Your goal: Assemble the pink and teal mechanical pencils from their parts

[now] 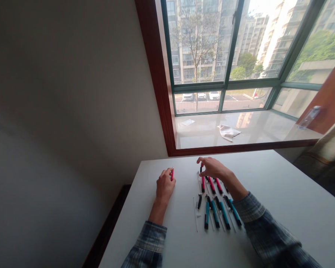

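At the left, the left hand (165, 185) lies low over the white table (184, 230), its fingers closed round a slim pink barrel (172, 174) that stands up past them, its tip beyond the fingertips. To the right of those fingers, across bare table, a thin white rod (195, 215) lies nearer the person than the right fingers, with a short black piece (200, 201) just beside it. Farther out, the right hand (212, 168) arches over the head of the far row, index finger and thumb on either side of a small dark part (201, 169); whether they grip it or are apart from it, I cannot tell. Under and just nearer than these fingers lie pink barrels (211, 185), three plainly seen; nearer still and to the right, four teal barrels (225, 216) slant beside more rods and black pieces. As far as shows, one pink barrel is in hand and sorting by colour looks done, while the teal row seems wholly untouched and most parts lie separate. The right hand and wrist cover part of the far row, the right sleeve (249, 208) crowds its near-right end, and the palest bits beside the leftmost rod are too small to name.
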Motion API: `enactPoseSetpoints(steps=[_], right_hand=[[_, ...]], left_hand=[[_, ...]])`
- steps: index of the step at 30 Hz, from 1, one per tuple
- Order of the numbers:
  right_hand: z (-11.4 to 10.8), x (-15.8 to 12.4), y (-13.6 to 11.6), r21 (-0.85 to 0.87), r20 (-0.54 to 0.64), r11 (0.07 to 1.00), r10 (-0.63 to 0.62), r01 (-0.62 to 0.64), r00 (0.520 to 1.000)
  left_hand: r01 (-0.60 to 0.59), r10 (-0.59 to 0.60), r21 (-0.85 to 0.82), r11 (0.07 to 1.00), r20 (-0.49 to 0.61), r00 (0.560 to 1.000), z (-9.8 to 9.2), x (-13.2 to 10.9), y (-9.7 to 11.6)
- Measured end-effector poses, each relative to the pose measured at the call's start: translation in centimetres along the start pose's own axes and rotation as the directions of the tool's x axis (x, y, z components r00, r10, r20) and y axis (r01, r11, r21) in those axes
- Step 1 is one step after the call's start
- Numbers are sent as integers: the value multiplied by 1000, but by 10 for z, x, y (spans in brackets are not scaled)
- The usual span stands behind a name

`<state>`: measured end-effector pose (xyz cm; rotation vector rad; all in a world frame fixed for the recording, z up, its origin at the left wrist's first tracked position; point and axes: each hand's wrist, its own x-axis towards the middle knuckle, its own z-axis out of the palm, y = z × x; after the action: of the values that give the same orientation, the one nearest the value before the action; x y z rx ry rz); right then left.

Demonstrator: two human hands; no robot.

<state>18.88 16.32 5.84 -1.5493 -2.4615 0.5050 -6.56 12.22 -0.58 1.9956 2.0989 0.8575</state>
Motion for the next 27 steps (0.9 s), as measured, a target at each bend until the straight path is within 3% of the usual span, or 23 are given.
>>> enactPoseSetpoints(steps=[4,7,9,11,13,16,19,21,24,27], right_hand=[[1,1,-3,18,-39,999,-30,31,999],[2,4,-12,32,-155,989,-135,142,979],[2,5,-22,33,-242,966,-240,256,940],[2,5,-32,32,-292,933,-335,359,896],[3,4,-42,36,-300,905,-395,424,868],[4,3,-50,57,-283,886,-427,460,859],[6,4,-45,101,-250,904,-382,416,890],[5,5,-35,98,-245,943,-286,317,926],[5,8,-16,17,-188,994,-104,109,977],[9,10,-2,-46,-94,999,-6,1,996]], left_hand=[[-8,7,-25,1000,-30,1000,-1,0,-1],[-22,4,-184,983,-97,995,-5,0,7],[34,-47,-415,909,-21,999,-8,1,14],[136,-65,-627,767,135,989,-9,2,21],[216,-37,-734,644,252,967,-9,3,27],[265,-8,-782,564,315,949,-9,2,31],[264,-7,-787,558,314,950,-7,1,31],[239,-25,-775,586,278,960,-6,1,30],[171,-60,-713,680,178,982,-4,0,28],[111,-43,-641,759,121,992,-3,-3,30]])
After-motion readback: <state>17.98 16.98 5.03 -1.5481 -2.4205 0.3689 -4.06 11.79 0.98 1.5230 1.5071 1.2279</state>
